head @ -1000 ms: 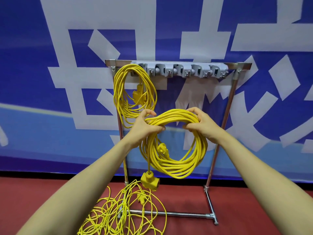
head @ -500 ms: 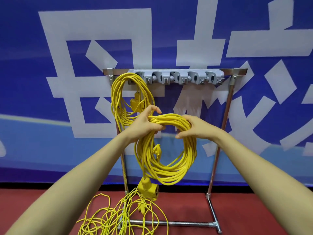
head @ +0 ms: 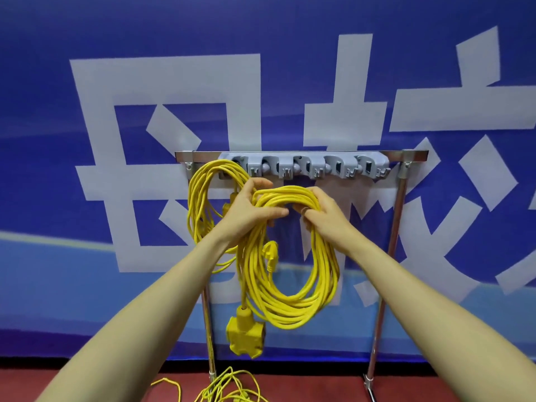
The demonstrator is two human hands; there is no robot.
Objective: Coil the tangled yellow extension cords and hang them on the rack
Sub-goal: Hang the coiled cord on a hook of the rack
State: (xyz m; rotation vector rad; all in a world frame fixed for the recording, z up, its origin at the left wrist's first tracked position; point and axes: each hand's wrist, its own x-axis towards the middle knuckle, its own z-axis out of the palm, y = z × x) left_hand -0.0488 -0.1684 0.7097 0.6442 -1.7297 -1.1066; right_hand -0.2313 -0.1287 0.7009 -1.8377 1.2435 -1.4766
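I hold a coiled yellow extension cord just below the rack's grey hook strip. My left hand grips the top of the coil from the left and my right hand grips it from the right, the two hands close together. The coil's plug hangs inside the loop, and its yellow socket block dangles below. Another coiled yellow cord hangs from the leftmost hook. A tangled yellow cord lies on the floor under the rack.
The metal rack stands on a red floor against a blue banner with large white characters. Several grey hooks to the right of the hung coil carry nothing.
Both hands have lifted the coil up toward the hook strip and drawn closer together at its top. The view has moved nearer to the rack.
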